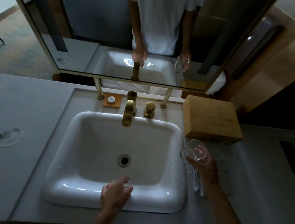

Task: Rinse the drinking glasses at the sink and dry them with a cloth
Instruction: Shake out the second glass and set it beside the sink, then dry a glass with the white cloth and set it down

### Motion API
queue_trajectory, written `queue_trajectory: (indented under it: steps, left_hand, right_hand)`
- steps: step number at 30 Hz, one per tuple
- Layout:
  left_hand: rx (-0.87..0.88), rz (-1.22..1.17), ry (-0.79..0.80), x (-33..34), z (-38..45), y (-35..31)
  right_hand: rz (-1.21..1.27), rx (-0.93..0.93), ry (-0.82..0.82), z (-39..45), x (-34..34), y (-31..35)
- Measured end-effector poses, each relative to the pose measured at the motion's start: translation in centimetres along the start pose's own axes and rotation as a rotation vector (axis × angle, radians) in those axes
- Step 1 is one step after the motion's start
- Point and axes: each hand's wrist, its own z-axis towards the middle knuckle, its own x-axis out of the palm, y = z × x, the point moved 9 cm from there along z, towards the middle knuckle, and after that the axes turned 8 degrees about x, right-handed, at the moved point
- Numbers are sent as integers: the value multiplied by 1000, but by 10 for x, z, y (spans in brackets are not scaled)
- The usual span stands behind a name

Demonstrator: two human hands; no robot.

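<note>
The right hand (pixel 202 162) grips a clear glass (pixel 194 149) by its lower body, fingers curled round it, and holds it tilted in the air over the counter (pixel 263 157) at the right rim of the sink (pixel 65 188) — beside the basin, not over it. The left hand (pixel 115 192) hovers above the sink's near rim with fingers loosely bent and holding nothing. No water shows at the brass tap (pixel 129 112), and its knob (pixel 150 109) stands just right of it. A cloth (pixel 197 182) lies on the counter under the right wrist, partly hidden. Another glass (pixel 225 145) seems to stand near the wooden box (pixel 211 117), though it is too faint to be sure. The main risk, as I judge it, is a slip: droplets lie on the rim, so the glass may be wet, and a one-handed hold low on a tilted glass could let it slide and strike the hard sink or counter. Swinging it toward the tap could also knock it against the spout. Reaching for the cloth with the glass in hand might brush that faint second glass off its spot — it is easy to miss in this dim light.
</note>
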Motion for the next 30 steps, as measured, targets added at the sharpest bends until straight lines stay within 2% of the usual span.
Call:
queue_trajectory:
  steps: [2, 4, 8, 10, 17, 21, 25, 28, 29, 30]
  left_hand:
    - [8, -353, 97, -7, 1, -13]
    - [93, -604, 109, -20, 3, -32]
    - [305, -682, 244, -31, 3, -75]
    - [354, -741, 306, -33, 2, -88]
    - [285, -908, 436, -36, 0, -79]
    - [279, -890, 367, -38, 5, -70]
    - [243, -906, 234, -42, 13, -61]
    - [211, -938, 165, -39, 17, -58]
    - [201, -948, 146, -38, 17, -56]
    - [189, -958, 129, -37, 18, -55]
  right_hand:
    - [-9, 18, 56, -15, 15, -4]
    - [0, 53, 119, -33, 35, -9]
    - [-39, 98, 259, -71, 75, -14]
    - [-53, 120, 356, -87, 94, -17]
    - [8, 276, 574, -112, 137, -33]
    - [-112, 208, 635, -122, 151, -31]
    - [-262, 63, 656, -131, 164, -19]
    - [-316, 71, 683, -127, 159, -17]
    - [-364, 80, 661, -120, 152, -17]
    - [-441, 59, 573, -107, 138, -15]
